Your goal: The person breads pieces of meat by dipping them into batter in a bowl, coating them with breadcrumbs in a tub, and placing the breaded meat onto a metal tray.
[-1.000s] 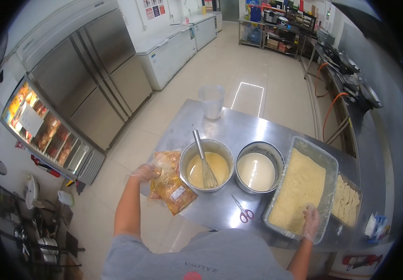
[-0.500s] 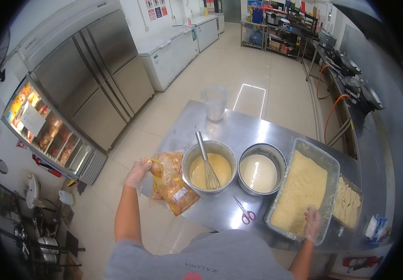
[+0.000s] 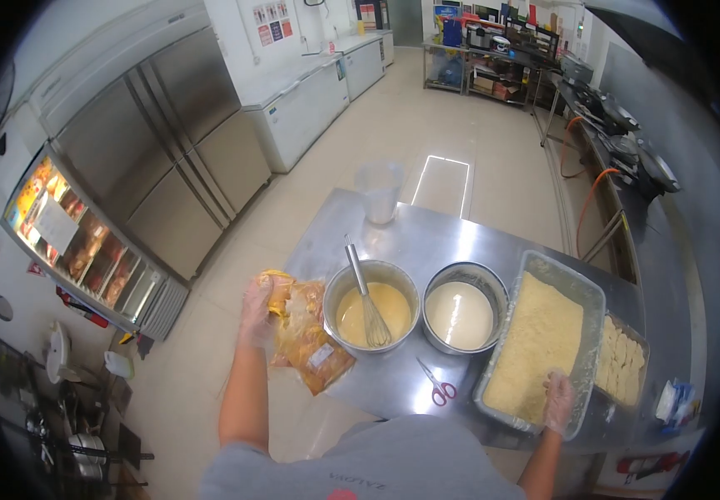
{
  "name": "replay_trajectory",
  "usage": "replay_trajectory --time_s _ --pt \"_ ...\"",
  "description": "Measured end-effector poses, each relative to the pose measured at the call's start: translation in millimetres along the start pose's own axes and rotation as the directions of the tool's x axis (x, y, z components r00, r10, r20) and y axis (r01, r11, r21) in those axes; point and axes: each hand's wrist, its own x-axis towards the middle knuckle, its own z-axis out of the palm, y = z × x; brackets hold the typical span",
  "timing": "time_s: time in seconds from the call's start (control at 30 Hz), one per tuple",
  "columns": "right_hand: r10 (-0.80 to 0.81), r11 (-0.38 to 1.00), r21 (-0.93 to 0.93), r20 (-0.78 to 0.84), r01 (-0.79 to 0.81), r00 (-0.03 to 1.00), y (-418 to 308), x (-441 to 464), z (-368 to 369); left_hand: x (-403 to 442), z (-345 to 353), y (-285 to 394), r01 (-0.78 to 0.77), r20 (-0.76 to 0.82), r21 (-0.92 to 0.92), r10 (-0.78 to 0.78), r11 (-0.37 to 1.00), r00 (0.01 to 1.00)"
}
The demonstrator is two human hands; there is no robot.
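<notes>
My left hand (image 3: 256, 312), in a clear glove, is closed on the upper end of a plastic bag of marinated meat (image 3: 320, 357) at the table's left edge. Orange-yellow meat shows right by its fingers. My right hand (image 3: 558, 403), gloved too, rests with loosely bent fingers on the pale crumbs (image 3: 539, 333) near the front of a grey tub (image 3: 600, 333); it holds nothing that I can see. Between the hands stand a metal pot of yellowish batter (image 3: 351, 312) with a whisk (image 3: 370, 308) leaning in it, and a second pot of creamy white liquid (image 3: 460, 315).
Red-handled scissors (image 3: 436, 383) lie on the steel table (image 3: 401, 385) in front of the pots. A clear pitcher (image 3: 381, 193) stands at the far corner. Right of the tub is a tray of pale pieces (image 3: 622, 362). Freezers (image 3: 306, 104) and a stove counter (image 3: 605, 150) line the room.
My left hand has shifted a little to the right and its forearm is more upright; the meat at the bag's top is lifted slightly. My right hand stays in place on the crumbs.
</notes>
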Motion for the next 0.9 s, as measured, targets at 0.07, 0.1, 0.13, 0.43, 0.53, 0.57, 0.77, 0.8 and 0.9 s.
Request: replay_trajectory --time_s 0.07,0.1,0.13,0.43,0.53,0.57,0.77,0.8,0.9 --pt "-0.02 0.999 -0.032 0.026 0.021 0.999 7 2 -4 -4 29 -1 0.021 0.01 -0.1 -0.02 0.995 1.0" --pt "-0.035 0.999 -0.009 0.011 0.035 0.999 4 -1 -3 -6 47 -3 0.023 0.019 -0.154 -0.02 0.988 1.0" --pt "-0.049 0.999 0.013 -0.007 0.049 0.999 -8 -5 1 -6 64 -6 0.026 0.031 -0.207 -0.02 0.978 0.999" --pt "-0.055 0.978 -0.206 -0.053 0.043 0.997 -56 -16 6 8 201 -51 0.234 0.408 -0.206 -0.134 0.95 0.903" --pt "-0.023 0.981 -0.193 -0.056 0.012 0.998 -76 -18 9 20 236 -76 0.285 0.501 -0.121 -0.19 0.951 0.844" --pt "-0.004 0.983 -0.185 -0.058 -0.007 0.998 -77 -20 5 23 248 -85 0.302 0.528 -0.09 -0.211 0.949 0.822" --pt "0.023 0.99 -0.14 -0.089 -0.035 0.996 -23 -16 7 30 305 -121 0.456 0.623 -0.164 -0.267 0.874 0.735" --pt "0.032 0.99 -0.136 -0.087 -0.043 0.996 -18 -14 7 30 315 -121 0.483 0.633 -0.159 -0.287 0.861 0.719" --pt "0.065 0.993 -0.098 -0.075 -0.073 0.995 -9 -15 6 27 342 -122 0.4 0.489 0.232 -0.462 0.887 0.74"
